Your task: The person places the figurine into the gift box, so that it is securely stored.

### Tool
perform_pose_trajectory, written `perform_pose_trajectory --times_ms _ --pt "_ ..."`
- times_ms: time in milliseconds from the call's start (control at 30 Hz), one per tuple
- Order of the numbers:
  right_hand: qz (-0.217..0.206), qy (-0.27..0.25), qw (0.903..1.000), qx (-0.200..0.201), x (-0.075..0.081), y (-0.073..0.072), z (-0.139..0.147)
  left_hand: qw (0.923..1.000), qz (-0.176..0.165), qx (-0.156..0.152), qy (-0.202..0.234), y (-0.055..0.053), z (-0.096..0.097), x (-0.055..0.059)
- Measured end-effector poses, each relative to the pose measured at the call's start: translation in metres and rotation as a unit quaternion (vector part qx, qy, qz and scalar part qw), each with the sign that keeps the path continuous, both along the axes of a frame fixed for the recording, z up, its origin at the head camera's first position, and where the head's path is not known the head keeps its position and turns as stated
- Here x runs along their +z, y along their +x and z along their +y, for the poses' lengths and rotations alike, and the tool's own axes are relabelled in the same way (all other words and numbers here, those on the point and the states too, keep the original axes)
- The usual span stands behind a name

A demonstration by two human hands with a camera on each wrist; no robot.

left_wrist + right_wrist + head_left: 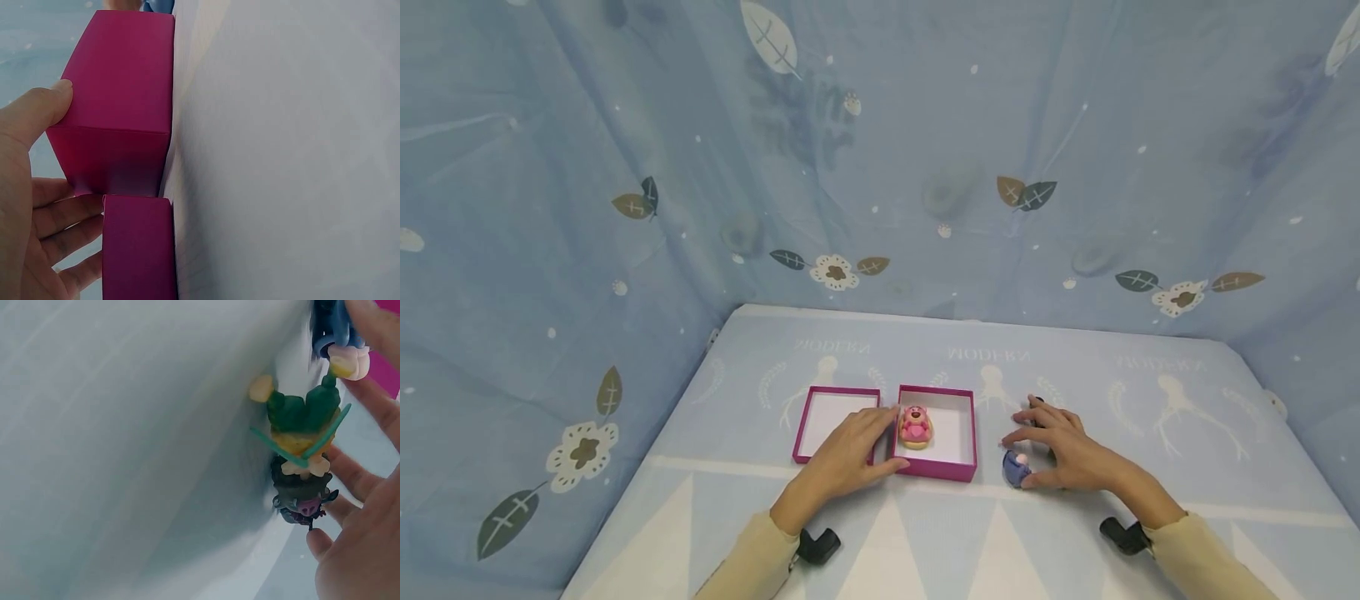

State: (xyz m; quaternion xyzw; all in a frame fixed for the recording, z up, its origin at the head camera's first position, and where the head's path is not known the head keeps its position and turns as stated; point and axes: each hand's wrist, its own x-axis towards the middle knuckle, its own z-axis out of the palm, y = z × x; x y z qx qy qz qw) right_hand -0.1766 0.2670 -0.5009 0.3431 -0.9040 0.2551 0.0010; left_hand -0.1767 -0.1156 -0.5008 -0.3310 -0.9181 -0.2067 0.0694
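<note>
In the head view my left hand point(848, 452) rests at the near left corner of an open magenta box point(951, 469), its fingers at the left wall. The left wrist view shows the thumb point(53, 106) against the front wall. Inside the box, at the left, is a pink bear figurine point(916, 427) with a yellowish base. My right hand point(1071, 450) has thumb and index finger at opposite sides of a blue figurine point(1017, 468) on the table. Under that hand lie a green-and-yellow figurine point(303, 415) and a dark figurine with a pink snout point(303, 494).
A shallow magenta lid point(820, 421) with a white inside lies left of the box, close beside it. The pale patterned tabletop point(917, 550) meets a blue cloth backdrop point(880, 150) at the back and sides. Dark wrist mounts point(820, 547) sit under both wrists.
</note>
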Motion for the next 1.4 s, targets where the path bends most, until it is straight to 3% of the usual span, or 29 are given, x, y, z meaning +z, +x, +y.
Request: perform_pose_trajectory --times_ms 467,767,933,1033,1400 --pt "-0.014 -0.006 0.9999 0.004 -0.001 -0.001 -0.004 1.0000 0.006 -0.002 0.000 0.000 0.000 -0.002" --pt "-0.052 -0.064 0.9966 -0.001 0.005 -0.003 -0.001 1.0000 0.005 -0.002 0.003 0.001 0.000 0.001" --pt "-0.041 -0.080 0.9959 0.004 0.009 -0.006 0.000 1.0000 0.002 0.002 0.000 0.001 0.000 0.001" --pt "-0.027 -0.076 0.9967 0.009 0.011 -0.007 0.000 1.0000 0.002 0.003 0.000 0.001 0.000 0.000" --pt "-0.046 -0.064 0.9969 -0.001 0.018 -0.011 -0.005 1.0000 0.005 0.006 -0.004 0.002 0.000 0.000"
